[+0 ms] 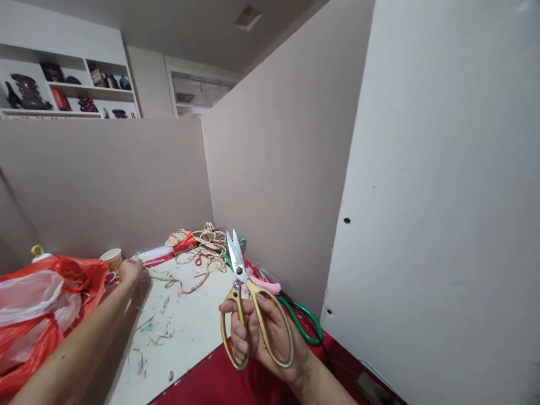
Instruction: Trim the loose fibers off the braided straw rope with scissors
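My right hand (pixel 270 332) holds gold-handled scissors (pixel 239 271) up in front of me. Their silver blades point upward and stand slightly apart. Farther off on the left, my left hand (pixel 131 271) is closed beside a paper cup (pixel 112 259). A thin beige rope (pixel 182 288) runs from that hand across the white board (pixel 185 326) to a tangled heap of rope (pixel 211 239) in the corner. The hand's grip on its end is partly hidden. Behind the scissors lie a pink-handled tool (pixel 268 286) and a green-handled tool (pixel 310 329).
An orange-red plastic bag (pixel 95 275) bulges at the left. Rope scraps (pixel 162 336) litter the board, which lies on a red surface (pixel 202 379). Grey partitions (pixel 278 169) rise behind and at the right. A red-and-clear package (pixel 183 244) lies near the rope heap.
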`<state>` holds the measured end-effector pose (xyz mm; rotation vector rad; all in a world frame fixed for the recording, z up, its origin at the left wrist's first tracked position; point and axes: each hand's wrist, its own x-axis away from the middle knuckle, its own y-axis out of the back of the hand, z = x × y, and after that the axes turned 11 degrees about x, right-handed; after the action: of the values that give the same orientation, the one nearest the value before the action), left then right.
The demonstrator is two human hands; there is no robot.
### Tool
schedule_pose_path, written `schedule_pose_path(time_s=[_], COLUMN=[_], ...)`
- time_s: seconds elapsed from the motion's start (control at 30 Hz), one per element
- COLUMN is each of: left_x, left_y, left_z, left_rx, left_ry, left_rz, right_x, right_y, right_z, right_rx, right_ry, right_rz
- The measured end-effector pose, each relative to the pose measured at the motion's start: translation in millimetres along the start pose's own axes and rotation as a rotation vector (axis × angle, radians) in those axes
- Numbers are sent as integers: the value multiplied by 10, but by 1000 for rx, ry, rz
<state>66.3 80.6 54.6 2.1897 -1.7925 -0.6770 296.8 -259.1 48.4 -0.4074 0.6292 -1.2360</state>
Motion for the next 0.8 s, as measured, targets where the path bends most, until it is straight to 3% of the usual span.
schedule_pose_path(time_s=[0.1,0.27,0.4,0.57,0.7,0.8], left_x=[20,152,410,831,1216,1581], left_y=[28,212,501,845,1005,1030], left_z=[-121,-392,-580,-678,-572,-400], left_rx=[188,557,787,943,1021,988], left_ry=[71,61,18,-3,100,184], left_rz=[-54,-7,139,275,533,720], right_x=[-59,-178,-266,-446,-695,-917], right_y=[12,-19,-69,-99,-124,-182], right_z=[-45,-20,34,-4,-33,11], right_rx=[12,75,174,325,485,647], right_ry=[-5,-4,-24,-16,-8,-10], right_rz=[26,99,126,65,-17,-67])
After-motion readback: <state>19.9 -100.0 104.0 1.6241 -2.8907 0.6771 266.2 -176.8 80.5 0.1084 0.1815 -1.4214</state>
